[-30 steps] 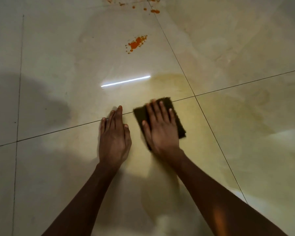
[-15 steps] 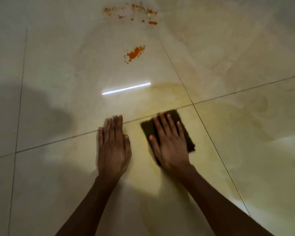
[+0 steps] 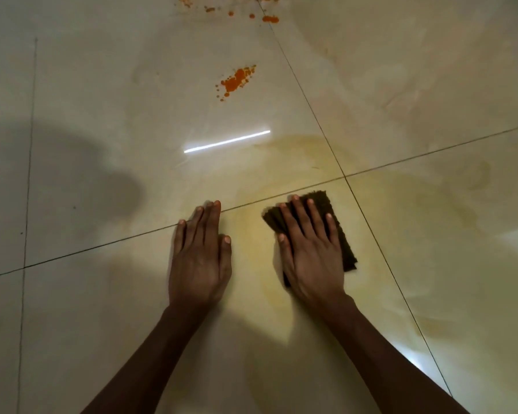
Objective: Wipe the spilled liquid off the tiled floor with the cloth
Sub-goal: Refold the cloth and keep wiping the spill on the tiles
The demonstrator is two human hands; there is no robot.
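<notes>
Cloth, dark brown, folded to a thick rectangular pad (image 3: pixel 340 234): lies flat on the glossy cream tiled floor (image 3: pixel 102 100), just below the crossing of two grout lines, inside a pale yellowish smeared film (image 3: pixel 401 204) that reads as liquid already spread thin. Folding likely gives a firm, absorbent block that a flat palm can drive.

Right hand (image 3: pixel 310 255): palm down on the cloth, fingers (image 3: pixel 299 216) straight and slightly spread, pressing rather than gripping; spread fingers put weight across the whole pad.

Left hand (image 3: pixel 199 264): flat on bare tile just beside the cloth, not touching it, fingers straight and close together, tips at the grout line; apparently a brace for body weight while kneeling.

Spill, orange, thick droplets: one splatter patch (image 3: pixel 235 82) well ahead of both hands, untouched; smaller orange spots (image 3: pixel 269 18) further off at the top edge. Judged remaining work: both orange patches and the yellow film.
</notes>
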